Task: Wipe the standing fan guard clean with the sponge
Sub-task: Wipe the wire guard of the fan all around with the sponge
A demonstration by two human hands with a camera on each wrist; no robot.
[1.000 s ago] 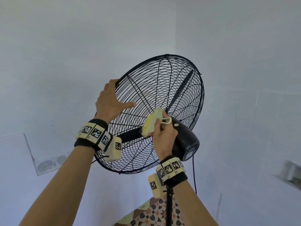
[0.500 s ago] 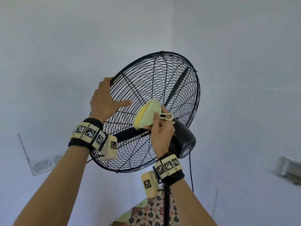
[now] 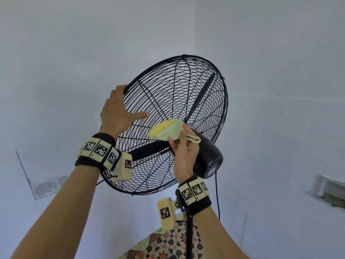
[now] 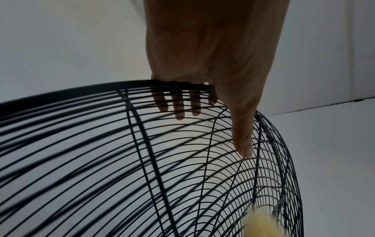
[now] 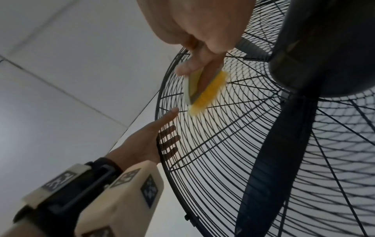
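Observation:
The black wire fan guard point(image 3: 196, 86) is tilted upward on its stand, seen from behind. My left hand point(image 3: 119, 111) grips its upper-left rim, fingers curled over the edge and thumb stretched across the rear wires; the left wrist view shows those fingers point(image 4: 179, 109) through the grille point(image 4: 101, 144). My right hand point(image 3: 182, 144) pinches a yellow sponge point(image 3: 166, 130) by its pale green handle, just left of the hub. In the right wrist view the sponge point(image 5: 207, 93) lies against the guard wires point(image 5: 223, 144), close to my left thumb point(image 5: 170, 113).
The black motor housing point(image 3: 207, 157) sits right behind my right hand. Dark blades point(image 5: 280, 144) show inside the guard. The stand pole point(image 3: 189, 236) and a cord point(image 3: 216, 199) run down below. White walls meet in a corner behind; patterned floor point(image 3: 168, 245) lies underneath.
The sponge has swept a little left, away from the hub, and turned from nearly upright to lying flatter along the wires. My left hand has kept its hold on the rim.

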